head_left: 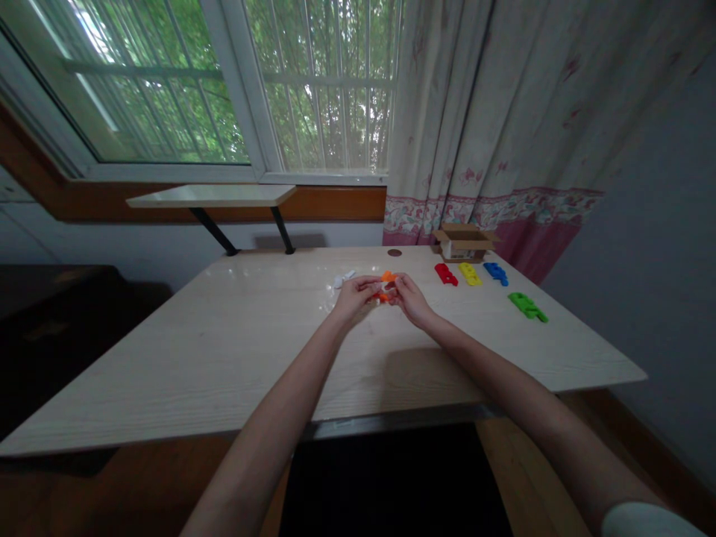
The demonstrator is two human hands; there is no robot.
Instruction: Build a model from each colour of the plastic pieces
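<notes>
Over the middle of the table, my left hand (357, 292) and my right hand (409, 297) face each other with bent fingers. Between them they hold a small orange plastic piece (388, 276), gripped from both sides. Orange shows above and below the fingers, with something whitish in the middle; the fingers cover much of it, so its exact kind is unclear. Small white pieces (338, 282) and some shiny clear bits lie on the tabletop just beyond my left hand.
Right of my hands lie a red piece (446, 274), a yellow piece (470, 274), a blue piece (496, 274) and a green piece (527, 306). An open cardboard box (463, 245) stands behind them. A raised shelf (212, 195) overhangs the table's (168, 365) back left.
</notes>
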